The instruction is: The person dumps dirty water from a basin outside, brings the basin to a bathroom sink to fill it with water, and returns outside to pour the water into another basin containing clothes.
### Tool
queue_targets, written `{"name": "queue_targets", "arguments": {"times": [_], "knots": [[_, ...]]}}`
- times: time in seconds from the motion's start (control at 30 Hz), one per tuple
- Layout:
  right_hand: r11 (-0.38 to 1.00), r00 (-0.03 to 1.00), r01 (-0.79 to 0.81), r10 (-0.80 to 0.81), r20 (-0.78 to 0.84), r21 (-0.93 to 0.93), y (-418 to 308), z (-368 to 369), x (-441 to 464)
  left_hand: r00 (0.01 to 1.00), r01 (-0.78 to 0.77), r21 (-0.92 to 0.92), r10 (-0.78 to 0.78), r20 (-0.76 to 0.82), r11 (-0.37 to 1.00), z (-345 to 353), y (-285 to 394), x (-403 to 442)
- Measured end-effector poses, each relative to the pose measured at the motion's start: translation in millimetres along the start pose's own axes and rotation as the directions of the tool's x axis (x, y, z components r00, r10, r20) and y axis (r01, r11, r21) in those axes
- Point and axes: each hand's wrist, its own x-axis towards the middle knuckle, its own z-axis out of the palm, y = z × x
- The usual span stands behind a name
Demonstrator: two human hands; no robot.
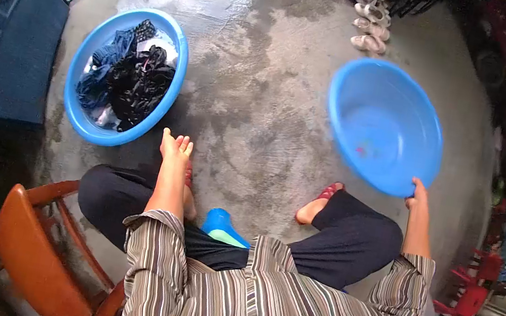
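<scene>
My right hand [419, 195] grips the near rim of a blue plastic basin [384, 123] on the right, its thumb over the edge. That basin looks tilted and has a small printed mark on its bottom. My left hand [176, 146] is held out with fingers apart and nothing in it, just off the near right side of a second blue basin [178, 70]. Dark wet clothes [138, 80], black and navy, lie in that left basin with some water.
A wooden chair [40, 249] stands at the lower left, beside a dark blue cabinet [19, 46]. Pale shoes [371, 26] line up at the top right. A blue and green object [224, 227] lies between my feet. The concrete floor [258, 91] is wet in patches.
</scene>
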Motion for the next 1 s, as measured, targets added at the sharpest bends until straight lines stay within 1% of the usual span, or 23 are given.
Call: {"name": "queue_targets", "arguments": {"times": [0.03,0.07,0.17,0.2,0.23,0.27,0.3,0.33,0.37,0.4,0.43,0.47,0.57,0.6,0.67,0.7,0.77,0.8,0.83,0.87,0.9,0.97,1.0], "knots": [[0.996,0.992,-0.027,0.038,-0.120,0.085,8,-7,-2,1.000,0.008,-0.060,-0.008,0.013,0.998,2,5,-3],[0.993,0.991,-0.061,0.072,-0.116,0.100,26,-10,1,1.000,0.000,-0.110,0.003,0.023,0.994,2,11,-2],[0.916,0.943,-0.102,0.213,-0.256,0.389,73,-29,-15,0.995,-0.047,-0.197,0.063,0.072,0.979,5,33,11],[0.896,0.936,0.311,-0.347,-0.063,-0.317,83,-41,-33,0.996,-0.070,-0.230,0.081,0.039,0.971,7,37,19],[0.258,0.691,0.659,-0.579,0.433,-0.706,90,-48,-48,0.996,-0.080,-0.241,0.085,0.010,0.967,10,42,20],[0.803,0.790,0.552,-0.419,0.448,-0.223,102,-49,-31,0.995,-0.097,-0.229,0.103,0.014,0.969,7,48,26],[0.808,0.791,0.549,-0.418,0.447,-0.214,113,-61,-22,0.993,-0.114,-0.221,0.120,0.017,0.969,4,53,33],[0.928,0.898,0.298,-0.194,0.395,-0.224,100,-54,-55,0.989,-0.142,-0.207,0.149,0.021,0.968,1,58,41],[0.975,0.936,0.028,0.051,0.348,-0.219,86,-45,-78,0.987,-0.150,-0.212,0.158,0.020,0.966,2,64,43],[0.975,0.931,0.032,0.051,0.361,-0.220,73,-34,-72,0.989,-0.145,-0.236,0.144,-0.019,0.961,4,68,44],[0.803,0.902,-0.005,0.261,0.344,-0.595,55,-19,-55,0.990,-0.138,-0.263,0.126,-0.061,0.955,4,70,46],[0.490,0.867,-0.011,0.439,0.236,-0.872,35,-1,-43,0.985,-0.174,-0.279,0.163,-0.061,0.944,6,68,44],[0.580,0.693,0.396,0.320,0.647,-0.711,-30,83,-69,0.955,-0.202,-0.196,0.149,-0.255,0.959,12,70,27],[0.565,0.585,0.541,0.280,0.761,-0.623,-41,120,-80,0.957,-0.198,-0.201,0.145,-0.250,0.959,8,70,33],[0.540,0.530,0.643,0.199,0.824,-0.543,-30,214,-134,0.934,-0.246,-0.213,0.172,-0.314,0.945,-3,74,49],[0.607,0.492,0.609,0.216,0.843,-0.511,-10,259,-156,0.904,-0.283,-0.241,0.174,-0.390,0.928,-5,76,49],[0.774,0.310,0.503,0.253,0.916,-0.384,52,336,-208,0.896,-0.342,-0.247,0.235,-0.378,0.907,-18,79,48],[0.795,0.335,0.379,0.360,0.871,-0.474,109,384,-215,0.876,-0.382,-0.236,0.268,-0.401,0.894,-22,81,39],[0.847,0.330,0.340,0.299,0.895,-0.408,143,401,-256,0.846,-0.399,-0.193,0.279,-0.454,0.897,-25,85,28],[0.803,0.326,0.302,0.419,0.847,-0.513,187,427,-272,0.856,-0.420,-0.193,0.317,-0.409,0.887,-37,87,40],[0.831,0.371,0.170,0.443,0.816,-0.529,210,437,-307,0.826,-0.482,-0.192,0.371,-0.424,0.855,-39,88,38],[0.845,0.324,-0.112,0.528,0.785,-0.523,249,458,-340,0.795,-0.511,-0.133,0.407,-0.450,0.849,-41,94,31],[0.874,0.497,-0.126,0.465,0.732,-0.470,257,467,-352,0.799,-0.511,-0.138,0.410,-0.440,0.848,-44,100,39]]}}
